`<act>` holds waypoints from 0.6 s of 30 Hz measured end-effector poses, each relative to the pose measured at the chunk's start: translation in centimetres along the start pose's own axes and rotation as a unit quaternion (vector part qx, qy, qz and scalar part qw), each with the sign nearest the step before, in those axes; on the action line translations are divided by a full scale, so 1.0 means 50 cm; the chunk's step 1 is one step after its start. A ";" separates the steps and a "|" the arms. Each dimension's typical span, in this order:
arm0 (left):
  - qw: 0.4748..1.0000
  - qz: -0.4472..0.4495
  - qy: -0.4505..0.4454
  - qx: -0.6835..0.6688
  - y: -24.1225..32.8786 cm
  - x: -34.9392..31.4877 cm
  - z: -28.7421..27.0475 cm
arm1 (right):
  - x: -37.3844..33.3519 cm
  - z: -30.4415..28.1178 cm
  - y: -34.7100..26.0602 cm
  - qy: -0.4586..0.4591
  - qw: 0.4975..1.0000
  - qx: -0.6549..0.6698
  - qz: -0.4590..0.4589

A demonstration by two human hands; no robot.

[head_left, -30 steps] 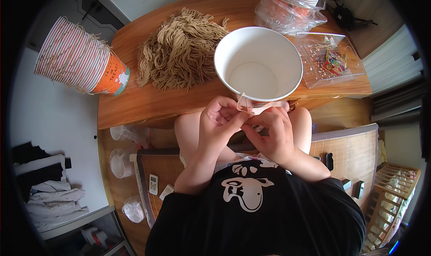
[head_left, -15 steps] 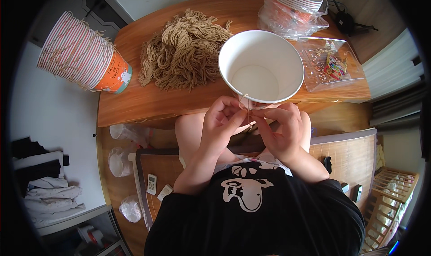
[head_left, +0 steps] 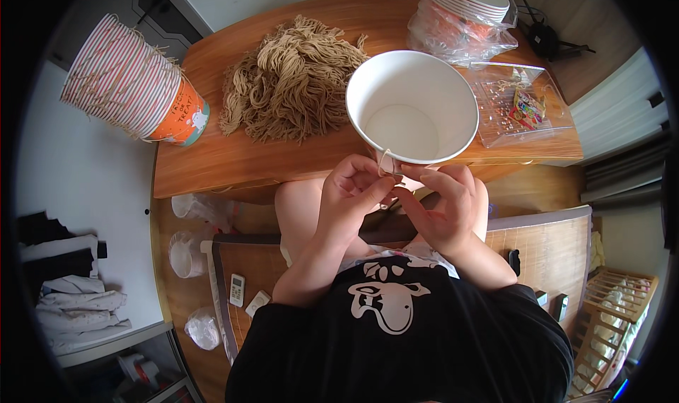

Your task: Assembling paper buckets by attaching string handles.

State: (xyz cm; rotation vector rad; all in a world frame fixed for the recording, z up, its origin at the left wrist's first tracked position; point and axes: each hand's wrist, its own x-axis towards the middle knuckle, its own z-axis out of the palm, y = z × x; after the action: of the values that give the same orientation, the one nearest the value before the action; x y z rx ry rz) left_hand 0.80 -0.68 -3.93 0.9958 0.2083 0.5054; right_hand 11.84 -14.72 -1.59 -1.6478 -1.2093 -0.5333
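Note:
A large white-lined paper bucket (head_left: 417, 95) stands upright at the table's near edge, its mouth toward me. From its near rim hangs a thin tan cord (head_left: 384, 161). My left hand (head_left: 357, 189) pinches the cord just below the rim, thumb against the fingers. My right hand (head_left: 444, 199) is closed at the same spot, thumb and forefinger meeting the left fingertips at the cord. The bit of cord between the fingertips is too small to make out fully.
A heap of tan cords (head_left: 293, 81) lies left of the bucket on the wooden table (head_left: 194, 170). Stacked striped buckets (head_left: 134, 85) lean at the far left. Back right are plastic-wrapped buckets (head_left: 463, 21) and a clear tray (head_left: 552, 124) with small bits and a colourful packet.
The fingertips have drawn closer together at the cord, and the end dangling below them no longer shows. My right fingers have shifted slightly. The bucket stays at the table edge.

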 end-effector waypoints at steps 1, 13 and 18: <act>1.000 -0.013 -0.005 -0.021 0.002 0.001 0.003 | -0.005 0.002 0.005 0.018 1.000 -0.012 -0.021; 0.991 -0.047 -0.036 -0.124 0.007 -0.003 0.008 | 0.013 -0.002 -0.008 0.000 0.999 -0.010 -0.046; 0.999 0.001 -0.020 -0.050 -0.004 0.004 0.004 | 0.019 0.005 -0.004 0.017 0.998 -0.011 -0.061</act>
State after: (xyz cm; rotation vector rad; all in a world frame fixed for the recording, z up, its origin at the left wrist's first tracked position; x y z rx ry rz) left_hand 1.12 -0.83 -3.99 0.9065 0.1458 0.4928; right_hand 12.01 -14.05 -0.83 -1.5842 -1.2884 -0.6491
